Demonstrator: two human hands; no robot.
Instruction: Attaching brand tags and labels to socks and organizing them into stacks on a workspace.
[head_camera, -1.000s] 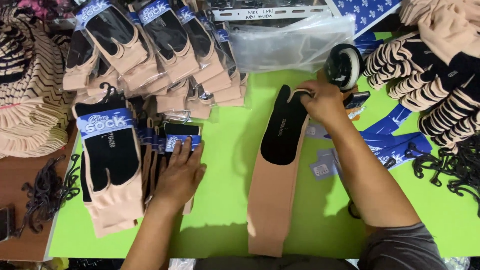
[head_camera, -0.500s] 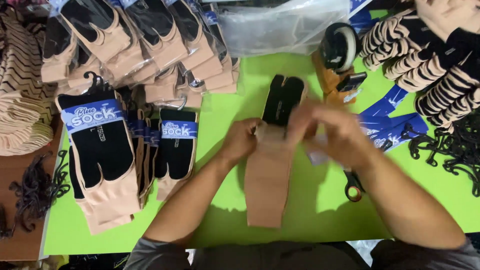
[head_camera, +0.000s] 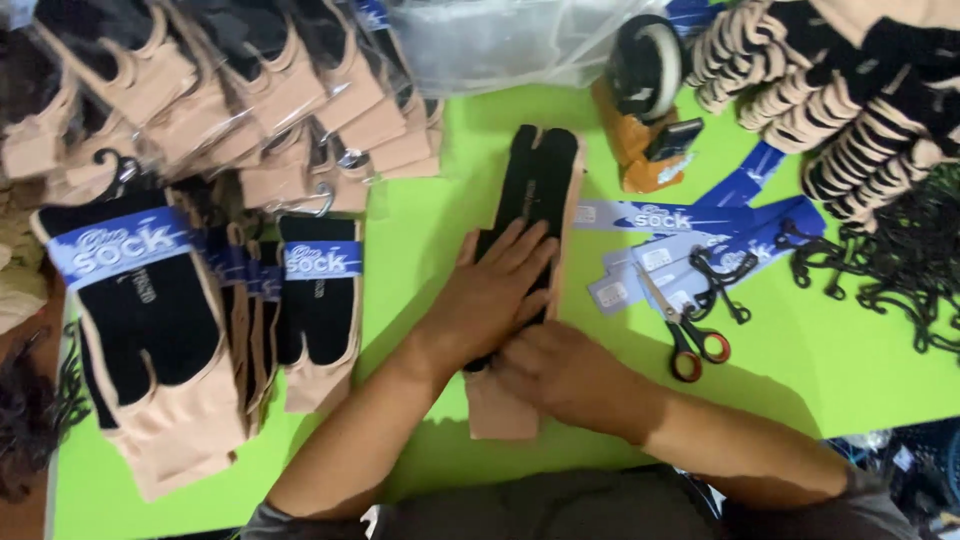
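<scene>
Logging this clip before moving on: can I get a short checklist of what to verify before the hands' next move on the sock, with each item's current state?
1. Left hand flat on the black and beige sock: ok.
2. Right hand on the sock's lower, folded end: ok.
3. Toe end lying flat on the green table: ok.
4. Blue paper band within reach, beside the sock: ok.
5. Scissors apart from both hands, blades shut: ok.
6. Fold edges lined up under the hands: cannot tell, they are covered.
</scene>
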